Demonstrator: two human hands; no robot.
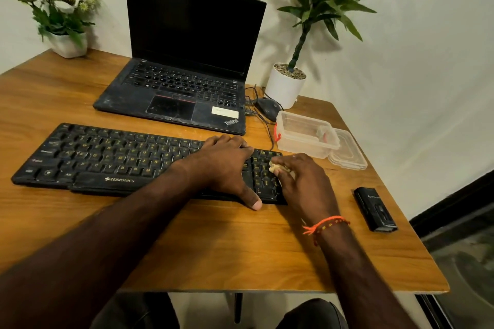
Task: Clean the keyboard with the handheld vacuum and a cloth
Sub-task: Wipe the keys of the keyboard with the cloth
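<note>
Left hand [227,165] flat on the black keyboard [112,160], right hand [302,181] pinching a small crumpled pale cloth [278,167] against its keys.

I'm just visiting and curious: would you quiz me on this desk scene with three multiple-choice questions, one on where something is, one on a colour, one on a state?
1. Where does the small black device lie?
A. On the laptop
B. On the table, right of the keyboard
C. In the plastic container

2. What colour is the wrist thread?
A. Orange
B. Blue
C. White

3. What state is the laptop in?
A. Closed
B. Open, screen lit
C. Open, screen dark

Answers: B, it rests on bare wood beside the keyboard; A, it is bright orange on the right hand side; C, the lid stands up with a black screen.
</note>
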